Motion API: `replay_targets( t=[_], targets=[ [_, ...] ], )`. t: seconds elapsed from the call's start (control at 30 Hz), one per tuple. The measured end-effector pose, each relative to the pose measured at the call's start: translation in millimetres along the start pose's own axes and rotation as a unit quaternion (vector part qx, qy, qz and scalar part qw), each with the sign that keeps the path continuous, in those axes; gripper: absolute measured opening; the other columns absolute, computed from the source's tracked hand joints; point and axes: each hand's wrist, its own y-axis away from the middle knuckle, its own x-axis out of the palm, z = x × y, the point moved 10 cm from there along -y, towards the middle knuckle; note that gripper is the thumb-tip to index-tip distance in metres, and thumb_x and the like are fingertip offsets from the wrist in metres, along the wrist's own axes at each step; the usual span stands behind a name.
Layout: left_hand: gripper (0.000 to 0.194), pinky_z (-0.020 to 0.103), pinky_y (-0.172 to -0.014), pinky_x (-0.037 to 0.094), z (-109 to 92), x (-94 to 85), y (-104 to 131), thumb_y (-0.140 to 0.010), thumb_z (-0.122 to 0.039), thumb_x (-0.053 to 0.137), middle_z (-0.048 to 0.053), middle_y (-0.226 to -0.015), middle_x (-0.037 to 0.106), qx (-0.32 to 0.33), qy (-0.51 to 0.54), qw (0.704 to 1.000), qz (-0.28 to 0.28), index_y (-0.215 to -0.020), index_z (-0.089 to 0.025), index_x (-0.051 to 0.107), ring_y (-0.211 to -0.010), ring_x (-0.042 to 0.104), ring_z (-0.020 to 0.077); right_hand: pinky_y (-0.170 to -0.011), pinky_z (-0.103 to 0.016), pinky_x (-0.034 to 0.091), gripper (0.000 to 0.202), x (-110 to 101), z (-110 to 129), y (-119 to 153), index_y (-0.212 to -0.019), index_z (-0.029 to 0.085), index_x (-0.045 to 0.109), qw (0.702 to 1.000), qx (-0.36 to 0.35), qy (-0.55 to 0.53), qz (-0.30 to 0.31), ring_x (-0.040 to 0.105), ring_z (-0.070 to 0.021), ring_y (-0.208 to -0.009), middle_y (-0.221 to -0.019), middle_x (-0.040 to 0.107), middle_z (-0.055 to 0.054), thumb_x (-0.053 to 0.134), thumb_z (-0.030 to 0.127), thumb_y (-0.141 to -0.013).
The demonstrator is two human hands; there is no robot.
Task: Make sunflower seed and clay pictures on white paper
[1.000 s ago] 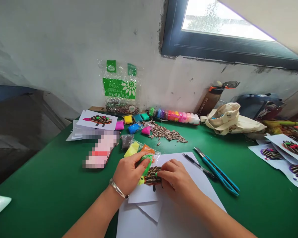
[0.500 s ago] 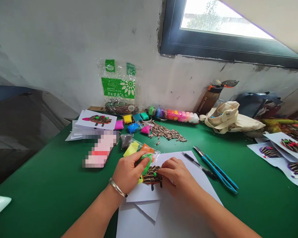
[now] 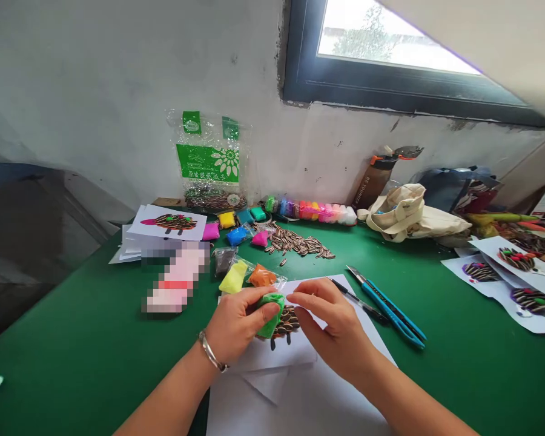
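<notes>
A scuffed wall (image 3: 95, 79) rises behind the green table (image 3: 95, 345) and white paper (image 3: 327, 399).

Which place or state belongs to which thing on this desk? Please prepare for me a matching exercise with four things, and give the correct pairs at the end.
Things:
1. green packet
2. blue cutter
3. bottle
4. striped seeds

Places and states:
A. by the wall, below the window
B. in a loose heap on the table
C. held in the left hand
D. lying beside the pen

Pairs: 1-C, 2-D, 3-A, 4-B
</notes>
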Motion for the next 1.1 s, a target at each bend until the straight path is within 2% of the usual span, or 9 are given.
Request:
replay_targets(
  t=[0.1,0.27,0.47,0.6,0.67,0.77,0.9,1.03,1.1],
  targets=[
    [0.033,0.03,-0.089,0.051,-3.4,4.2,1.9,-0.082,-0.037,0.061,0.003,-0.107,0.071,0.006,0.002,1.0,0.015,-0.11,-0.021,0.069,-0.1,0.065,0.021,-0.072,-0.032,0.05,0.024,2.1,4.7,-1.0,-0.099,0.025,0.066,1.0,-0.001,-0.004,0.008,0.057,-0.0178,-0.087,-0.094,0.061,-0.006,0.052,0.012,-0.086],
    [0.034,0.031,-0.089,0.051,-3.4,8.7,3.0,-0.082,-0.036,0.061,0.003,-0.108,0.071,0.0,0.012,0.999,0.034,-0.112,-0.022,0.068,-0.1,0.065,0.0219,-0.073,-0.031,0.05,0.016,8.8,-0.8,-2.0,-0.085,0.022,0.065,0.999,0.029,0.001,0.031,0.056,-0.0178,-0.085,-0.091,0.061,-0.006,0.054,0.011,-0.084],
    [0.036,0.034,-0.092,0.05,0.3,11.9,2.9,-0.081,-0.036,0.061,0.004,-0.111,0.07,-0.004,0.024,0.999,0.04,-0.113,-0.021,0.067,-0.102,0.064,0.0235,-0.072,-0.03,0.049,0.014,14.0,-5.9,-1.5,-0.082,0.021,0.064,0.998,0.043,0.007,0.042,0.057,-0.0178,-0.085,-0.089,0.062,-0.005,0.053,0.013,-0.085],
    [0.045,0.033,-0.083,0.053,4.4,17.0,3.7,-0.079,-0.041,0.065,0.006,-0.108,0.07,-0.013,0.06,0.997,0.055,-0.118,-0.019,0.064,-0.093,0.066,0.0233,-0.073,-0.029,0.047,0.015,9.4,-7.8,0.1,-0.081,0.021,0.059,0.999,0.048,-0.006,0.019,0.055,-0.0169,-0.084,-0.089,0.059,-0.005,0.048,0.015,-0.089],
    [0.041,0.031,-0.077,0.054,1.3,22.5,4.3,-0.079,-0.042,0.065,0.006,-0.097,0.072,-0.011,0.095,0.992,0.079,-0.111,-0.017,0.066,-0.086,0.066,0.022,-0.073,-0.028,0.046,0.014,7.3,-10.5,1.2,-0.081,0.021,0.057,0.998,0.063,-0.015,0.008,0.055,-0.0166,-0.085,-0.09,0.058,-0.005,0.047,0.016,-0.09],
    [0.027,0.026,-0.068,0.052,-5.9,27.8,5.2,-0.082,-0.039,0.061,0.003,-0.083,0.072,-0.014,0.13,0.986,0.104,-0.091,-0.016,0.071,-0.077,0.065,0.019,-0.071,-0.028,0.046,0.012,4.6,-14.0,2.4,-0.081,0.021,0.054,0.995,0.087,-0.039,-0.01,0.054,-0.0163,-0.082,-0.088,0.057,-0.004,0.046,0.017,-0.09],
    [0.027,0.025,-0.064,0.05,-12.0,19.4,5.1,-0.085,-0.039,0.056,0.002,-0.078,0.069,-0.004,0.091,0.993,0.069,-0.086,-0.017,0.07,-0.071,0.063,0.0175,-0.066,-0.026,0.045,0.014,3.8,-15.9,2.7,-0.078,0.021,0.051,0.991,0.112,-0.071,-0.015,0.053,-0.0155,-0.076,-0.082,0.056,-0.003,0.045,0.02,-0.091],
    [0.024,0.024,-0.069,0.049,-16.3,7.5,5.6,-0.087,-0.036,0.053,0.0,-0.084,0.071,0.04,0.006,0.999,0.013,-0.097,-0.021,0.069,-0.077,0.063,0.0168,-0.074,-0.029,0.047,0.012,5.5,-11.9,0.6,-0.082,0.022,0.059,0.992,0.096,-0.082,0.007,0.056,-0.0174,-0.085,-0.089,0.06,-0.005,0.05,0.02,-0.089],
    [0.021,0.023,-0.072,0.048,-18.2,4.5,6.0,-0.087,-0.034,0.054,-0.001,-0.087,0.071,0.065,-0.043,0.997,-0.008,-0.098,-0.023,0.069,-0.079,0.064,0.0162,-0.078,-0.03,0.048,0.011,6.5,-16.4,0.4,-0.085,0.023,0.064,0.989,0.115,-0.089,0.015,0.057,-0.0186,-0.089,-0.092,0.062,-0.005,0.053,0.022,-0.088]
  ],
)
